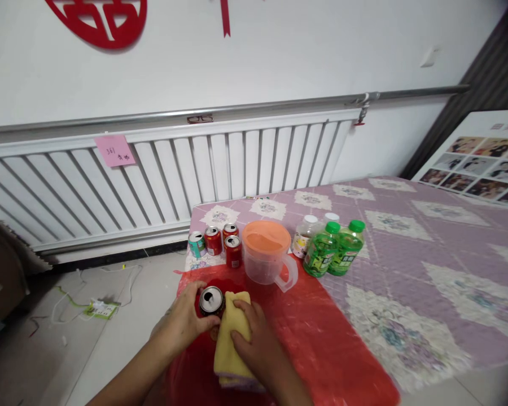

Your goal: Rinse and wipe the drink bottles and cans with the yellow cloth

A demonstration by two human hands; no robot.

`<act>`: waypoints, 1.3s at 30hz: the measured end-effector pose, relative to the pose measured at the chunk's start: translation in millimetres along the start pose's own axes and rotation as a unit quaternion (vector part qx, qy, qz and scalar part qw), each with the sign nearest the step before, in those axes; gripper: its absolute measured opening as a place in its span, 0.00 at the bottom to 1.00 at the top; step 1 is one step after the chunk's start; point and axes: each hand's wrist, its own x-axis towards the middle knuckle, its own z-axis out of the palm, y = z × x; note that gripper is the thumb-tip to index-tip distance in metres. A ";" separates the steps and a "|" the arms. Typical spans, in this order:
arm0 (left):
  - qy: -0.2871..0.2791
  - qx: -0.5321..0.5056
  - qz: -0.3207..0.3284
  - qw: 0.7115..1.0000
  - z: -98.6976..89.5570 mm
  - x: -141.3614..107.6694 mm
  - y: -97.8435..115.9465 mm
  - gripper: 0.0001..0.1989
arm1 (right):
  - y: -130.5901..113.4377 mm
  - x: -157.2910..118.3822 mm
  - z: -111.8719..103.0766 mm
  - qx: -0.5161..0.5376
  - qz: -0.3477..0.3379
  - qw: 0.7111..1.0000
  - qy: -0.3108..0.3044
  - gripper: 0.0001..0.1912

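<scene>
- In my left hand point(186, 316) I have the dark can point(211, 300), fingers and thumb curved round its side, its top facing up and opened; I can't tell what is inside.
- My right hand point(254, 335) grips the folded yellow cloth point(233, 341), right beside the can.
- Under both hands — the red sheet point(313, 338).
- Just beyond the left hand, a teal can point(197, 245) and three red cans point(213, 241) stand together, tops opened, contents hidden from me.
- Beyond the cloth stands a translucent pitcher point(260, 268), orange lid point(266, 237) on.
- Further right, two green-capped bottles point(320, 251) look green throughout — liquid or label, I can't tell — with white-capped bottles point(303, 238) behind.
</scene>
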 end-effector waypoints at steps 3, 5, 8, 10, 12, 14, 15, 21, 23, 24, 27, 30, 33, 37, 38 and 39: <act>-0.010 -0.002 0.000 1.000 -2.3 0.1 4.2 0.32 | 1.7 0.9 0.5 -0.005 0.001 1.000 -0.007 0.29; -0.025 -0.015 0.012 0.999 -5.5 0.9 7.6 0.33 | 3.6 1.7 0.9 -0.005 -0.007 1.000 -0.007 0.29; -0.056 -0.043 0.035 0.997 -10.7 2.6 10.7 0.33 | 6.3 2.2 1.8 0.005 -0.024 1.000 0.011 0.29; -0.080 -0.061 0.046 0.994 -13.4 3.6 10.8 0.34 | 7.6 1.9 2.5 0.015 -0.028 0.999 0.028 0.29; -0.099 -0.075 0.052 0.991 -14.9 4.0 10.0 0.34 | 8.6 1.7 3.0 0.023 -0.030 0.999 0.038 0.29; -0.110 -0.082 0.050 0.989 -15.3 3.6 8.9 0.35 | 9.8 1.8 3.3 0.022 -0.030 0.999 0.036 0.29; -0.112 -0.081 0.046 0.989 -15.0 3.1 8.4 0.36 | 10.5 1.9 3.4 0.020 -0.029 0.999 0.030 0.29; -0.047 -0.032 0.020 0.998 -8.1 -0.9 8.3 0.39 | 12.7 1.9 2.6 0.002 -0.010 1.000 0.002 0.29; -0.021 -0.013 0.023 0.999 -4.9 -1.0 8.9 0.39 | 11.9 1.6 2.2 0.000 -0.010 1.000 -0.003 0.29; -0.011 -0.006 0.027 1.000 -3.6 -0.7 9.2 0.38 | 11.5 1.5 2.2 0.001 -0.012 1.000 -0.003 0.29; 0.006 -0.002 0.036 0.999 -1.9 0.2 10.8 0.36 | 10.3 1.3 2.4 0.007 -0.018 1.000 0.006 0.29; -0.004 -0.017 0.042 0.999 -4.5 -0.2 14.9 0.35 | 9.1 1.0 1.6 0.019 -0.032 0.999 0.027 0.29; -0.031 -0.030 0.049 0.998 -10.1 -0.8 20.0 0.36 | 7.4 0.6 -0.4 0.036 -0.047 0.997 0.047 0.28; -0.079 -0.055 0.056 0.994 -16.0 1.3 21.4 0.38 | 6.8 0.4 -1.4 0.046 -0.044 0.997 0.040 0.28; -0.089 -0.062 0.057 0.992 -16.6 2.1 20.4 0.38 | 7.3 0.5 -1.1 0.043 -0.037 0.998 0.031 0.28; -0.096 -0.068 0.057 0.991 -16.8 2.7 19.0 0.38 | 8.0 0.6 -0.5 0.038 -0.029 0.999 0.022 0.28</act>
